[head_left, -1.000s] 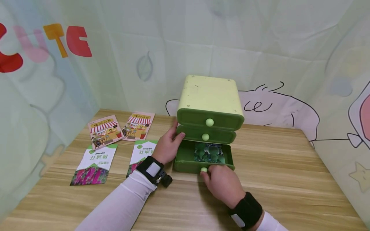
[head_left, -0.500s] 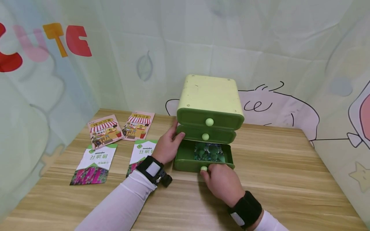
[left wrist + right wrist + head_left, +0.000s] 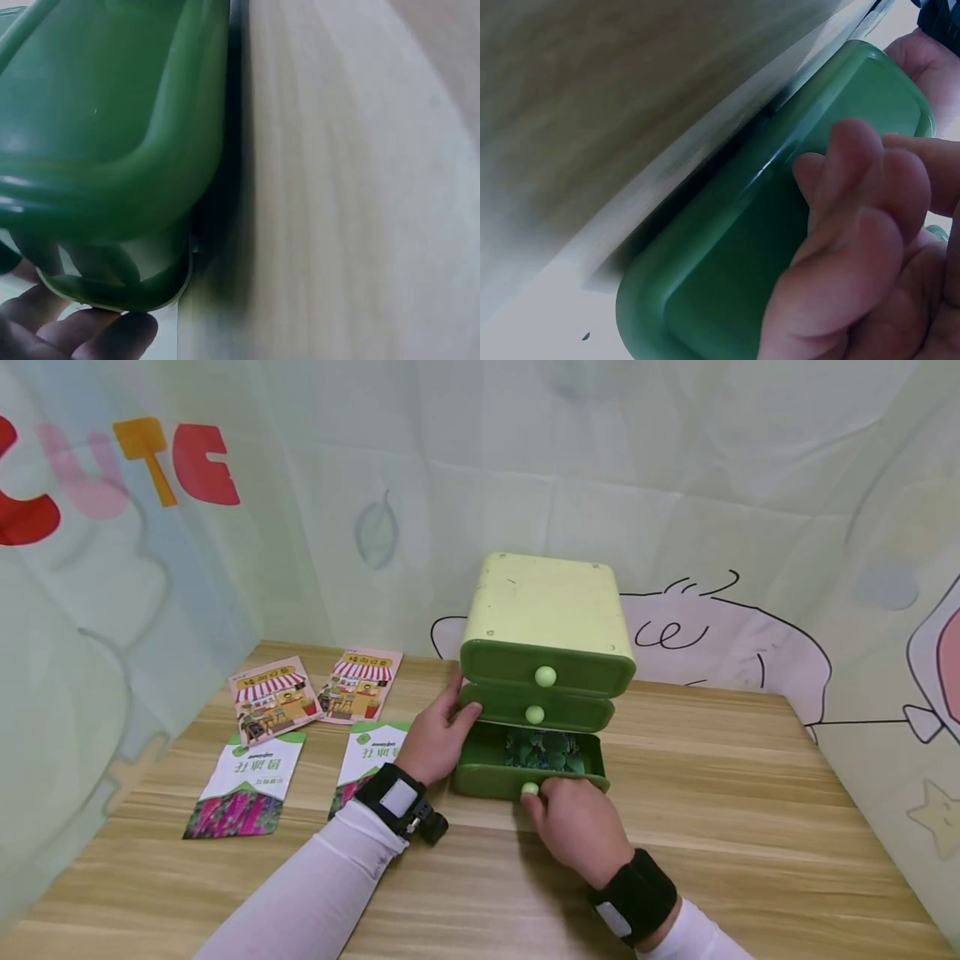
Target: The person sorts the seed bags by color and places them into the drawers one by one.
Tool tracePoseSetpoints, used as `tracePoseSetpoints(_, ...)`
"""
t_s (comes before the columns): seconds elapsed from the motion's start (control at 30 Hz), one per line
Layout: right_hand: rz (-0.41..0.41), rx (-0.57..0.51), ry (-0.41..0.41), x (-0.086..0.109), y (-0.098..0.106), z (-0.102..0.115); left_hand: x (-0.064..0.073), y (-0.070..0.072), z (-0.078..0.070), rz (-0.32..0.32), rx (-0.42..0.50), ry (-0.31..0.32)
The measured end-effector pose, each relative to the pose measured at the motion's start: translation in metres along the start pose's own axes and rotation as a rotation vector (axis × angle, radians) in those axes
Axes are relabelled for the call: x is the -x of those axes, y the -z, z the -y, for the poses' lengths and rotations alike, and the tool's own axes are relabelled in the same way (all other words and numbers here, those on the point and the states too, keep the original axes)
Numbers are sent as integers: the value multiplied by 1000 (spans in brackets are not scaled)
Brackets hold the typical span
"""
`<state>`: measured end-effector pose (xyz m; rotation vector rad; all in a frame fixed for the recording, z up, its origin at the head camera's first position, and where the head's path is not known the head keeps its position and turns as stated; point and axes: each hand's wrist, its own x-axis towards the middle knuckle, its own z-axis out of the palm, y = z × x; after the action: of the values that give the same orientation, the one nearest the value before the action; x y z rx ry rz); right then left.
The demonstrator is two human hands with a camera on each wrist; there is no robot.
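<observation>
A small cabinet (image 3: 551,597) with a pale yellow shell and three green drawers stands on the table. Its bottom drawer (image 3: 487,782) is partly pulled out, and a dark green packet with a leafy picture (image 3: 543,752) lies inside. My right hand (image 3: 581,827) pinches that drawer's round light-green knob (image 3: 530,789); in the right wrist view the fingers bend in front of the green drawer face (image 3: 720,270). Flat against the cabinet's left side rests my left hand (image 3: 435,739), thumb by the middle drawer's edge. Its fingertips (image 3: 120,334) touch the shell in the left wrist view.
Left of the cabinet lie two pink shop-picture packets (image 3: 276,700) and two white-and-green packets with magenta flowers (image 3: 246,787). My left forearm partly covers one of these. A printed cloth (image 3: 360,485) hangs behind the wooden table (image 3: 750,810).
The bottom drawer has slid a little inward, and my right hand has moved with it, away from me. My left hand stays on the cabinet's side.
</observation>
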<state>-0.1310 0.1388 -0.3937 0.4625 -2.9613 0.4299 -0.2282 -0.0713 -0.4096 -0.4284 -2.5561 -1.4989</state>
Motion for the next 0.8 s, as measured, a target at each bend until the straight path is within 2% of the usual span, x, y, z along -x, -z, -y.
tracePoseSetpoints(0.8, 9, -6, -42, -11, -1, 2, 0, 0, 1, -9, -14, -15)
